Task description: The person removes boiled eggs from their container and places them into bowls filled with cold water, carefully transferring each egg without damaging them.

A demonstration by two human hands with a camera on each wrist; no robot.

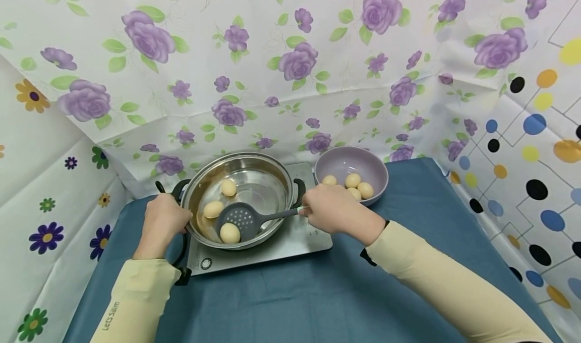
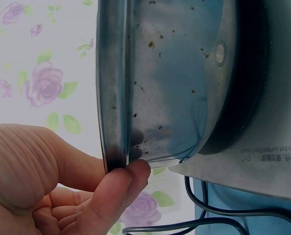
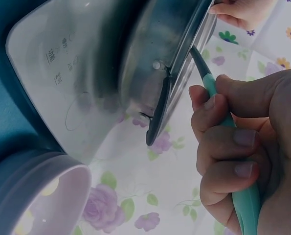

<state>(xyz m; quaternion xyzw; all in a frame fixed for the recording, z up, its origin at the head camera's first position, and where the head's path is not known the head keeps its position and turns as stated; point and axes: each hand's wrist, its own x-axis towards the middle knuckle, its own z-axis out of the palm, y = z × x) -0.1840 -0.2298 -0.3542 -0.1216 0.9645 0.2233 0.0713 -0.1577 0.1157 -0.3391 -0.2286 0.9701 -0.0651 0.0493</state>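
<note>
A wide steel pot (image 1: 268,194) stands on the cooktop, with pale eggs (image 1: 213,210) inside it. My left hand (image 1: 163,219) pinches the pot's rim on its left side, beside the black handle, as the left wrist view shows. With curled fingers my right hand (image 1: 336,209) grips the green handle (image 3: 245,208) of a grey slotted skimmer. The skimmer's perforated head (image 1: 241,217) is inside the pot, tilted, and one egg (image 1: 230,233) lies at its lower edge. Two other eggs are to the left of and behind the head.
A flat silver induction cooktop (image 1: 272,252) lies under the pot, its black cord (image 2: 223,220) at the left. Back right, a purple bowl (image 1: 376,164) holds several eggs, partly hidden by my right hand. A blue cloth (image 1: 295,302) covers the table; flowered sheeting (image 1: 263,70) rises behind.
</note>
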